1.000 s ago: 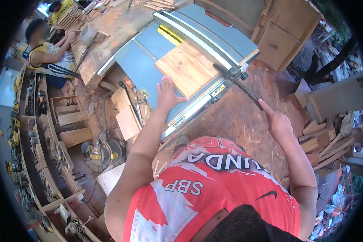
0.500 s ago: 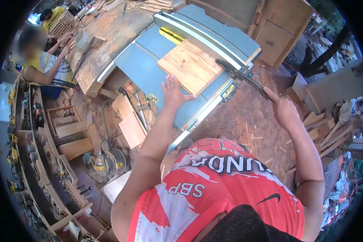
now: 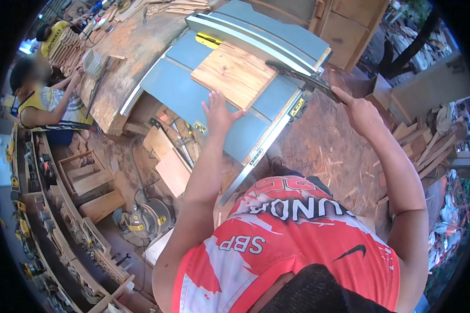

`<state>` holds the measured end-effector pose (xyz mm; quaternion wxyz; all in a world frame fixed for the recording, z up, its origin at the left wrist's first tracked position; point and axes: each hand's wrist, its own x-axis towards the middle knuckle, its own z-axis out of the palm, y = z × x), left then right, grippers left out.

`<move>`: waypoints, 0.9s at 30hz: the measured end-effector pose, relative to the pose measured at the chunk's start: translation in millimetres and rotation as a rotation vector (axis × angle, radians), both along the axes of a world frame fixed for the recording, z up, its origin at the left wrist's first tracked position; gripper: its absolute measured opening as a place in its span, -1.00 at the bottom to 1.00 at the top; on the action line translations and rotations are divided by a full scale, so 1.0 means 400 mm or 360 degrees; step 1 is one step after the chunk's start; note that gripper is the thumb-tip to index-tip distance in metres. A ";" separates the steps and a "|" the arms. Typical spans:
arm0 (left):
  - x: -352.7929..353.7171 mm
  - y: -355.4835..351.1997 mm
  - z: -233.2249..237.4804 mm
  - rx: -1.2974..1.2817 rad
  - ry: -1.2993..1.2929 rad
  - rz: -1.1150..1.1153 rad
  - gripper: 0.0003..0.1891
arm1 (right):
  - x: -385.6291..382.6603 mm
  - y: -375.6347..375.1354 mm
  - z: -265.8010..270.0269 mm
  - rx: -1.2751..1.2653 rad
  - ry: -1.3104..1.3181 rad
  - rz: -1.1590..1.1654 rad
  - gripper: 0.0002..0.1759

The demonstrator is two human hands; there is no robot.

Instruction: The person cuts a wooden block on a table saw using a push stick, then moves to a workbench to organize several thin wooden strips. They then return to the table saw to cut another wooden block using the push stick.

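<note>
around: fence just beyond board on table saw; another person far left
left hand: spread flat, touching board's near edge
right hand: gripping dark bar, right of board

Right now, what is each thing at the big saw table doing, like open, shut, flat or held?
Left hand: open, fingers spread, touching the wooden board's near edge.
Right hand: shut on the dark bar.
Wooden board: lying flat on the saw table.
Dark bar: held at one end, other end over the board's corner.
Cabinet doors: shut.
</note>
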<state>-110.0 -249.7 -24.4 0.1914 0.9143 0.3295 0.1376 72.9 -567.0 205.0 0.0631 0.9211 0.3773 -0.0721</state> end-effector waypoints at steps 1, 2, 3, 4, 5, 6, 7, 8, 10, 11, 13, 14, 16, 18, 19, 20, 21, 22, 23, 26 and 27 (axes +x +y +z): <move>-0.004 0.000 -0.010 0.0028 -0.0061 -0.0002 0.30 | 0.001 0.005 -0.002 0.0009 0.0005 -0.0006 -0.35; -0.007 0.001 -0.019 0.0038 -0.0055 -0.0007 0.30 | 0.001 0.011 -0.001 0.0001 0.0013 -0.0024 -0.36; -0.007 0.003 -0.027 0.0062 -0.0112 -0.0021 0.25 | 0.001 0.015 -0.002 -0.0006 0.0021 -0.0042 -0.37; -0.007 0.005 -0.027 0.0085 -0.0169 -0.0037 0.20 | 0.002 0.018 -0.005 0.0005 0.0028 -0.0050 -0.37; -0.006 0.007 -0.029 0.0093 -0.0163 -0.0045 0.20 | 0.002 0.019 -0.008 0.0043 0.0017 -0.0012 -0.38; -0.003 0.012 -0.030 0.0096 -0.0154 -0.0035 0.18 | 0.004 0.022 -0.011 0.0082 0.0004 0.0027 -0.38; -0.001 0.015 -0.028 0.0096 -0.0146 -0.0023 0.15 | 0.004 0.026 -0.011 0.0088 0.0006 0.0023 -0.38; 0.001 0.018 -0.026 0.0100 -0.0143 -0.0025 0.15 | 0.004 0.031 -0.012 0.0083 -0.0006 0.0026 -0.39; 0.002 0.023 -0.016 0.0047 -0.0099 -0.0031 0.12 | 0.011 0.038 -0.014 0.0083 -0.0013 0.0034 -0.40; -0.001 0.025 -0.007 0.0053 -0.0093 -0.0027 0.12 | 0.014 0.043 -0.014 0.0094 -0.0019 0.0041 -0.40; -0.003 0.032 0.010 0.0021 -0.0037 -0.0074 0.14 | 0.010 0.058 -0.003 0.0113 -0.0019 0.0047 -0.40; -0.001 0.039 0.004 0.0029 -0.0034 -0.0074 0.14 | 0.002 0.070 0.012 0.0034 0.0017 0.0021 -0.34; 0.007 0.051 -0.008 0.0017 -0.0041 -0.0046 0.16 | 0.002 0.078 0.015 -0.0040 0.0055 -0.0010 -0.28; 0.010 0.056 -0.012 0.0022 -0.0050 -0.0039 0.16 | 0.011 0.078 -0.002 0.0061 0.0023 0.0039 -0.29; 0.009 0.057 -0.011 0.0022 -0.0063 -0.0030 0.16 | 0.020 0.078 -0.014 0.0064 0.0024 0.0038 -0.29; 0.008 0.061 -0.009 0.0025 -0.0062 -0.0030 0.16 | 0.032 0.078 -0.027 0.0128 -0.0009 0.0076 -0.34; 0.007 0.063 -0.006 0.0043 -0.0059 -0.0028 0.15 | 0.037 0.078 -0.032 0.0194 -0.0043 0.0114 -0.39; 0.008 0.067 -0.003 0.0062 -0.0058 -0.0026 0.14 | 0.036 0.082 -0.028 0.0200 -0.0046 0.0112 -0.39; 0.008 0.070 -0.004 0.0068 -0.0061 -0.0028 0.14 | 0.033 0.089 -0.020 0.0185 -0.0029 0.0102 -0.39; 0.005 0.071 -0.017 0.0102 -0.0150 -0.0029 0.09 | 0.017 0.110 0.014 0.0119 0.0019 0.0063 -0.34; 0.007 0.075 -0.021 0.0094 -0.0164 -0.0011 0.07 | 0.013 0.118 0.021 0.0065 0.0049 0.0040 -0.28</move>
